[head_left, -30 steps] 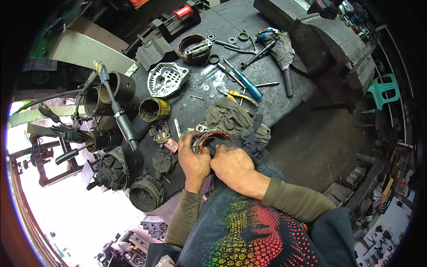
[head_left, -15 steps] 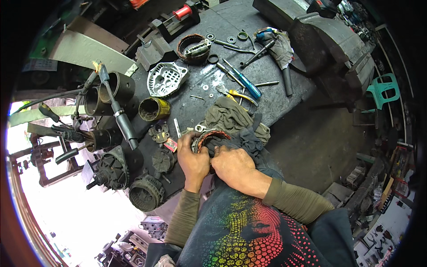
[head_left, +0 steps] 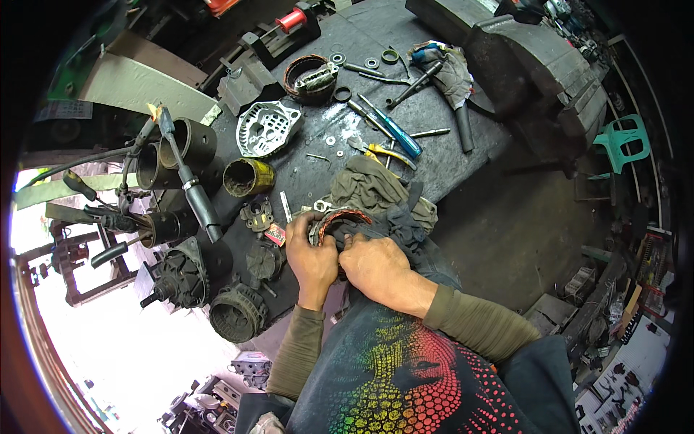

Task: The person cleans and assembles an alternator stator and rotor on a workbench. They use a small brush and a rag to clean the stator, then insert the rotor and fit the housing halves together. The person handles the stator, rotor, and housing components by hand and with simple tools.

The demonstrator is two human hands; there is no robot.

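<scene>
Up and left of the copper-wound ring [head_left: 347, 215] stands a yellow can [head_left: 265, 177], apart from it. The left hand [head_left: 313, 253] wraps the ring's left side, fingers closed around its wall. The ring itself sits between both hands. The right hand [head_left: 379, 264] curls its fingers at the ring's near right side — whether they pinch anything I cannot tell. A dark rag [head_left: 407, 230] lies just right of the ring. Only the view has shifted slightly; both holds look unchanged — the work apparently continues at the same spot.
</scene>
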